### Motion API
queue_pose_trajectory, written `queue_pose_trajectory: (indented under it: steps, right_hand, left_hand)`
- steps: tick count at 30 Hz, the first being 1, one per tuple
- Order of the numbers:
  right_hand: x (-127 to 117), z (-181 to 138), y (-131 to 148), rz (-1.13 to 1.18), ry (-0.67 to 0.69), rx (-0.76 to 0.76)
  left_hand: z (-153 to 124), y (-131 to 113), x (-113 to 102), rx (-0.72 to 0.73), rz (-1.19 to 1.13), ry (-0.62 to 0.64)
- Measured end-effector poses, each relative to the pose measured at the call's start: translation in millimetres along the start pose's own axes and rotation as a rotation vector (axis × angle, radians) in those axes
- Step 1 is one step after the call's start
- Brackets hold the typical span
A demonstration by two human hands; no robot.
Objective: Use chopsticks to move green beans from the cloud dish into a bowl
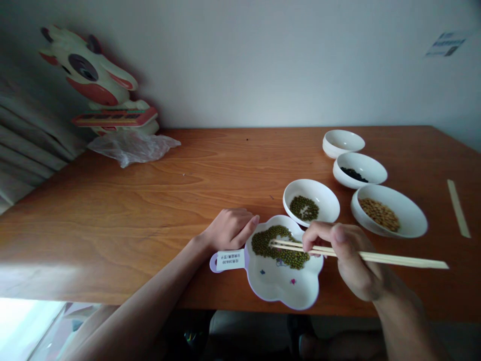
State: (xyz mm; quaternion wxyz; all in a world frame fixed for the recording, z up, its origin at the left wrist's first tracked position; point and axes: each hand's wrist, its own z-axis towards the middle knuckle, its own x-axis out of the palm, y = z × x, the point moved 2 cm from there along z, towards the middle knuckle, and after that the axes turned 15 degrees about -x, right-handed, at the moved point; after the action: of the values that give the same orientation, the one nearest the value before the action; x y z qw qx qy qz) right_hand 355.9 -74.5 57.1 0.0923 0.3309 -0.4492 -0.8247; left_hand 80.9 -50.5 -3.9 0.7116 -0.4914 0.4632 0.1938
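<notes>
My right hand point(347, 255) grips a pair of wooden chopsticks point(398, 258), their tips among green mung beans point(296, 258). The beans lie along the upper part of a white flower-shaped dish point(278, 288) with a lilac rim and a labelled handle point(230, 260). On the table at the dish's upper left rests my left hand point(231, 228), loosely closed, fingers curled under and its thumb at the rim. Just behind the dish stands a white bowl point(328, 200) holding more mung beans point(303, 206). Whether a bean is between the chopstick tips is too small to tell.
To the right are a bowl point(411, 210) of tan kernels, a bowl point(370, 165) of dark beans and another white bowl point(343, 143). A pale strip point(458, 208) lies far right. Back left stand a cow-shaped toy keyboard point(116, 118) and a clear plastic bag point(133, 148).
</notes>
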Motion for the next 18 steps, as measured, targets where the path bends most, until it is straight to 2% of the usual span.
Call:
queue_pose_trajectory:
  steps: [8, 18]
  right_hand:
    - [-1.5, 0.1, 1.9, -0.007, 0.015, 0.025]
    - [-0.5, -1.3, -2.2, -0.014, 0.016, -0.014]
  left_hand:
    - [1.4, -0.7, 0.4, 0.002, -0.003, 0.001]
    - [0.9, -0.2, 0.3, -0.007, 0.002, 0.017]
